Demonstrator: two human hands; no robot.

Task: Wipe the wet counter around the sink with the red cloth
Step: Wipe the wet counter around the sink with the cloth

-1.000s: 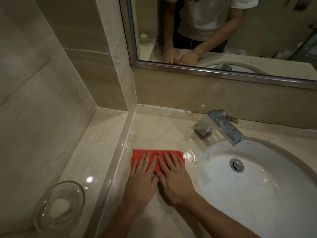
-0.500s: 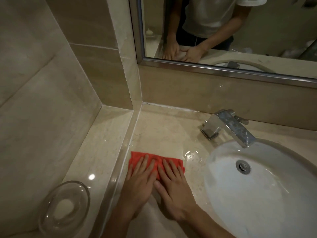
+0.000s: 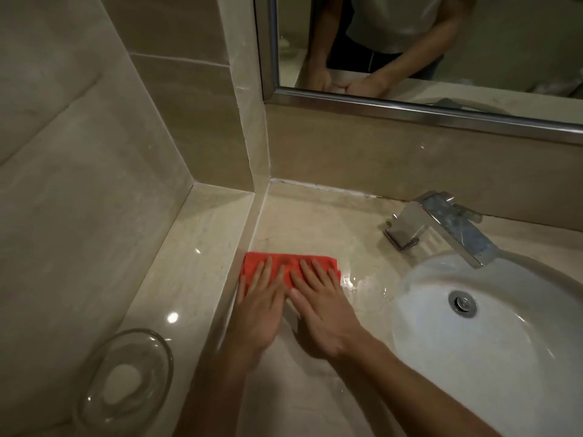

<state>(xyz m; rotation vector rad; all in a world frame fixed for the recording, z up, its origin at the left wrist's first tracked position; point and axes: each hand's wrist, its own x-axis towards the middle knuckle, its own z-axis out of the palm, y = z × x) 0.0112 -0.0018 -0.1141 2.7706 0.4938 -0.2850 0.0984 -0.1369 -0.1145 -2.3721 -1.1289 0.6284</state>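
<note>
A folded red cloth (image 3: 285, 261) lies flat on the beige stone counter (image 3: 315, 228), against the raised ledge left of the white sink (image 3: 504, 342). My left hand (image 3: 260, 305) and my right hand (image 3: 321, 302) lie side by side with straight fingers pressing on the cloth's near half. A puddle of water (image 3: 362, 280) glistens on the counter between the cloth's right edge and the sink rim.
A chrome faucet (image 3: 441, 227) stands behind the sink. On the raised ledge (image 3: 189, 263) at left sits a clear glass soap dish (image 3: 126, 378) holding a white soap. A mirror (image 3: 441, 42) hangs above the backsplash, reflecting a person's arms.
Both hands have slid the cloth a little to the left, up against the ledge; the puddle beside it stays where it was. The camera has shifted, moving the scene rightward.
</note>
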